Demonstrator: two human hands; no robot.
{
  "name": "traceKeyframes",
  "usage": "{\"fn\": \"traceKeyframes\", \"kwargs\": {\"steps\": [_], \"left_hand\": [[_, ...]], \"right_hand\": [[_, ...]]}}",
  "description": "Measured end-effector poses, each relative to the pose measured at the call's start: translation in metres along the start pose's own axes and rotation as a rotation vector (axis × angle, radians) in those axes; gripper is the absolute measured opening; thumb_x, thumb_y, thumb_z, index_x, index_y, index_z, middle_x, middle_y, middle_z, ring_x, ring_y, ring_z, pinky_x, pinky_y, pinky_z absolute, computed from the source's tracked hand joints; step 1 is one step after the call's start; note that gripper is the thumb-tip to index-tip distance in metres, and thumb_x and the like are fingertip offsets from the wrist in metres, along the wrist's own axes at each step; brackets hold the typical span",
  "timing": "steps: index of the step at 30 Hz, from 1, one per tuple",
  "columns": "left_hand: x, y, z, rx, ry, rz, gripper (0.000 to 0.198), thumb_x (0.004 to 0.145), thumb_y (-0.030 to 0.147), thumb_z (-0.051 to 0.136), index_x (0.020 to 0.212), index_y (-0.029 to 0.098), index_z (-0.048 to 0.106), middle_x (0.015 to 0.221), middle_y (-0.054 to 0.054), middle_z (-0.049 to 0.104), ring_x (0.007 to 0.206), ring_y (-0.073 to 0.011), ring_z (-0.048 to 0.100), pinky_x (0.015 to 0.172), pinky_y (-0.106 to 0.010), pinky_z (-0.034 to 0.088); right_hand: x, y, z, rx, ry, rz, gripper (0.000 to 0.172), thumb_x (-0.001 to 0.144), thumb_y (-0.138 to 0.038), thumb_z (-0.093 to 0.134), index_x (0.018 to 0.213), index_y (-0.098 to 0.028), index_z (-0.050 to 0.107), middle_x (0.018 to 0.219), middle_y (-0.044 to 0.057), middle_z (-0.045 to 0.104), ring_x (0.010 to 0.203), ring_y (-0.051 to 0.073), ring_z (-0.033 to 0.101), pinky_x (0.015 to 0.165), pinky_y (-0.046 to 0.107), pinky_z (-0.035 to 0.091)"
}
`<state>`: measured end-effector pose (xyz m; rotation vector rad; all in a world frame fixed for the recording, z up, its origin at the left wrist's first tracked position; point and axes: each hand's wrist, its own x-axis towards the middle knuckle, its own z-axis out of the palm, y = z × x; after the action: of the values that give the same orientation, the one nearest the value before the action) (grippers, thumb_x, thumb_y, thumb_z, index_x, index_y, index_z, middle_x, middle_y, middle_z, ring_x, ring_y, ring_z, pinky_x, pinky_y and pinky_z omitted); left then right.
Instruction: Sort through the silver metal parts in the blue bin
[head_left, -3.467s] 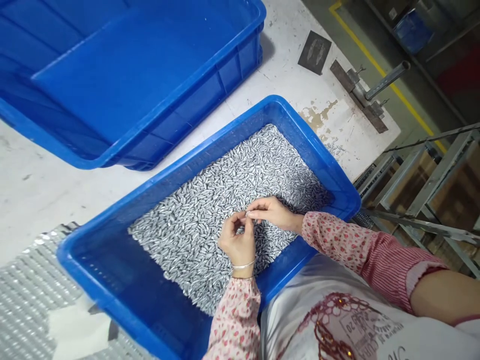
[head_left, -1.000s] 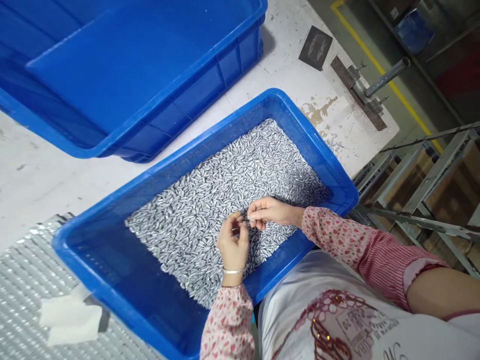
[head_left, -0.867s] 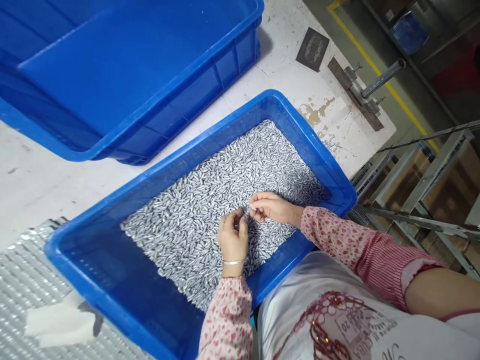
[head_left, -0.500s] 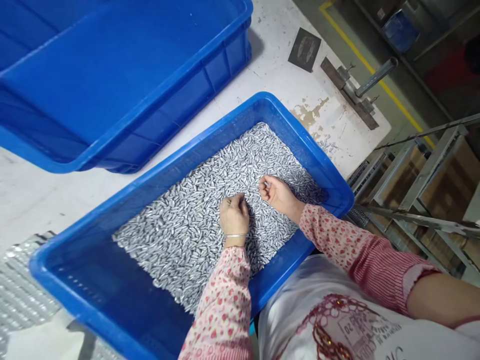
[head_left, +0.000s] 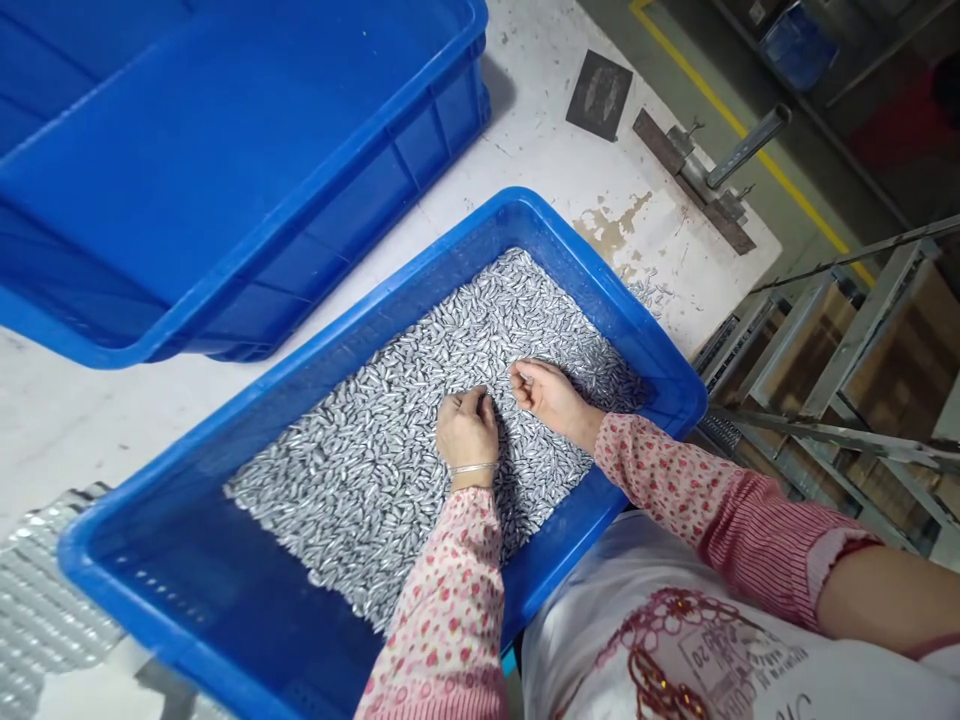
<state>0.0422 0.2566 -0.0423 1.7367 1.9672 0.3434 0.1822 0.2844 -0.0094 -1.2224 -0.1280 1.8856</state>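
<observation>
Many small silver oval pieces (head_left: 360,430) lie in a layer inside a blue bin (head_left: 630,300). Over the middle of that layer is my left hand (head_left: 466,430), with a thin bracelet at the wrist; its fingers are curled together, and whatever they pinch is hidden. Just to its right, my right hand (head_left: 546,392) hovers over the pieces with curled fingers, thumb near the fingertips, holding something too small to make out. The two hands are close but apart.
A larger blue bin (head_left: 420,150) stands at the upper left of the white table (head_left: 525,150). Beyond are a dark square plate (head_left: 599,95) and a metal bar with a tube (head_left: 694,180). Ridged silver sheets (head_left: 52,590) lie lower left; a metal rack (head_left: 862,350) stands right.
My right hand has moved slightly left, towards my left hand, and its fingers have curled a little more. My left hand has barely moved. The view has shifted slightly.
</observation>
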Motion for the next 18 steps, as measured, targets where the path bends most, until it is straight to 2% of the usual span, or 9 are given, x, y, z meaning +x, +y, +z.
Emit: {"fn": "traceKeyframes", "kwargs": {"steps": [6, 11, 18], "left_hand": [[0.0002, 0.0052, -0.0001, 0.071, -0.036, -0.057, 0.029, 0.088, 0.037, 0.05, 0.101, 0.02, 0.07, 0.094, -0.012, 0.062, 0.091, -0.0273, 0.056, 0.074, -0.036, 0.041], [-0.0019, 0.0099, 0.0025, 0.029, 0.003, -0.067, 0.03, 0.089, 0.037, 0.05, 0.103, 0.021, 0.07, 0.096, -0.012, 0.063, 0.093, -0.0274, 0.056, 0.075, -0.036, 0.041], [0.0017, 0.0063, 0.0078, 0.033, 0.012, -0.099, 0.026, 0.086, 0.035, 0.05, 0.093, 0.021, 0.071, 0.089, -0.01, 0.063, 0.087, -0.0261, 0.057, 0.072, -0.035, 0.039]], "right_hand": [[0.0005, 0.0014, 0.0001, -0.018, 0.0, -0.009, 0.023, 0.067, -0.034, 0.071, 0.075, -0.017, 0.057, 0.06, -0.007, 0.052, 0.05, 0.004, 0.042, 0.046, 0.019, 0.026], [0.0009, 0.0023, 0.0004, -0.022, -0.002, -0.026, 0.022, 0.066, -0.034, 0.071, 0.073, -0.018, 0.058, 0.06, -0.007, 0.051, 0.049, 0.005, 0.042, 0.045, 0.02, 0.025], [0.0026, 0.0046, -0.0003, -0.047, 0.003, -0.032, 0.021, 0.066, -0.034, 0.07, 0.073, -0.018, 0.058, 0.06, -0.007, 0.051, 0.049, 0.005, 0.041, 0.045, 0.02, 0.025]]}}
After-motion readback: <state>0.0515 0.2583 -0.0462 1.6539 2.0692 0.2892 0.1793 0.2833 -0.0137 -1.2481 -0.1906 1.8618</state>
